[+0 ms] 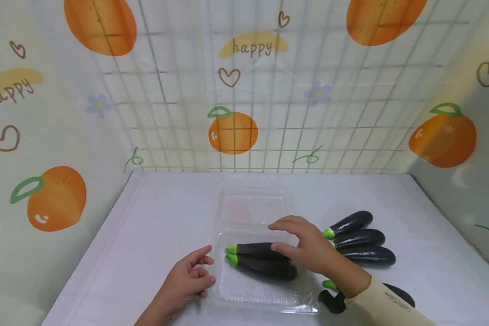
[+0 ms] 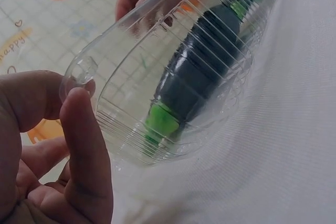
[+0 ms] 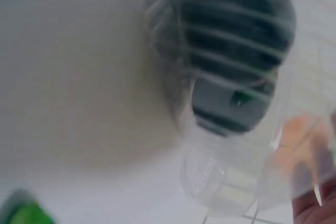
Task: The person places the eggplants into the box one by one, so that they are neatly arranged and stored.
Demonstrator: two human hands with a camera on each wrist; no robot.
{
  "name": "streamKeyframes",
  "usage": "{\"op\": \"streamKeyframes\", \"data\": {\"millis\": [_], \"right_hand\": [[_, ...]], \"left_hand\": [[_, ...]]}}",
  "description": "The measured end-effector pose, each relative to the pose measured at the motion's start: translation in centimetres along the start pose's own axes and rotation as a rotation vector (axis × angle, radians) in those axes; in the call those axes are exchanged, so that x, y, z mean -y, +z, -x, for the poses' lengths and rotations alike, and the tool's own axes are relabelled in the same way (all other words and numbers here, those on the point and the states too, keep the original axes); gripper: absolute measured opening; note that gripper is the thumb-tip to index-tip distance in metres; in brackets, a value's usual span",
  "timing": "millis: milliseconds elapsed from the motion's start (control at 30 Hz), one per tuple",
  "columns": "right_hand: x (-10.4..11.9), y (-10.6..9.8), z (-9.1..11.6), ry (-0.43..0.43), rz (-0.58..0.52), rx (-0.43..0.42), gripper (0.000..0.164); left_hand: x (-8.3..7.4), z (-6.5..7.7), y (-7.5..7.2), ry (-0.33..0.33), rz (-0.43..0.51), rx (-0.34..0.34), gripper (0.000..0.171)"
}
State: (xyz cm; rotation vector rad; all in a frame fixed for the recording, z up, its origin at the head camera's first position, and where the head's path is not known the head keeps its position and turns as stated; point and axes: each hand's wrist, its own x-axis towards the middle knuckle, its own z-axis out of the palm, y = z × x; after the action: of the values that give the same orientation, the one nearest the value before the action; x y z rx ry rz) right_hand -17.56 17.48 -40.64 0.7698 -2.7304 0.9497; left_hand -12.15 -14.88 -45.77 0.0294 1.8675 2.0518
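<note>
A clear plastic container (image 1: 265,294) lies with its lid (image 1: 254,208) folded back behind it. Two dark eggplants rest side by side inside, the front eggplant (image 1: 265,268) and the back eggplant (image 1: 252,249), green stems pointing left. At the container's left edge, my left hand (image 1: 187,276) pinches the rim tab (image 2: 84,72) between thumb and forefinger. My right hand (image 1: 307,244) hovers over the container's right side and the back eggplant's thick end, fingers extended and apart, holding nothing. The right wrist view is blurred; it shows an eggplant (image 3: 236,24) through the container wall.
Several more eggplants lie right of the container, including one eggplant (image 1: 368,256) beyond my right forearm and another eggplant (image 1: 399,294) partly covered by the sleeve (image 1: 385,303). A small black object (image 1: 332,302) shows beside that wrist. Patterned curtains (image 1: 179,113) enclose the white table (image 1: 155,213).
</note>
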Motion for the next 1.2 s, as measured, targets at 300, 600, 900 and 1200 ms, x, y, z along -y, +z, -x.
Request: {"op": "streamKeyframes", "data": {"millis": [300, 600, 900, 1200], "right_hand": [[-0.8, -1.8, 1.8, 0.032, 0.013, -0.066, 0.041], [-1.3, -3.8, 3.9, 0.156, 0.043, -0.115, 0.042], [-2.6, -5.4, 6.7, 0.156, 0.074, -0.174, 0.045], [-4.4, -6.5, 10.1, 0.221, 0.152, -0.175, 0.048]], "left_hand": [[0.2, 0.1, -0.1, -0.013, -0.005, -0.003, 0.078], [0.1, 0.1, -0.1, -0.017, -0.012, -0.005, 0.078], [0.1, 0.0, 0.0, -0.022, -0.015, -0.007, 0.077], [0.3, -0.1, 0.0, -0.019, -0.021, -0.012, 0.077]]}}
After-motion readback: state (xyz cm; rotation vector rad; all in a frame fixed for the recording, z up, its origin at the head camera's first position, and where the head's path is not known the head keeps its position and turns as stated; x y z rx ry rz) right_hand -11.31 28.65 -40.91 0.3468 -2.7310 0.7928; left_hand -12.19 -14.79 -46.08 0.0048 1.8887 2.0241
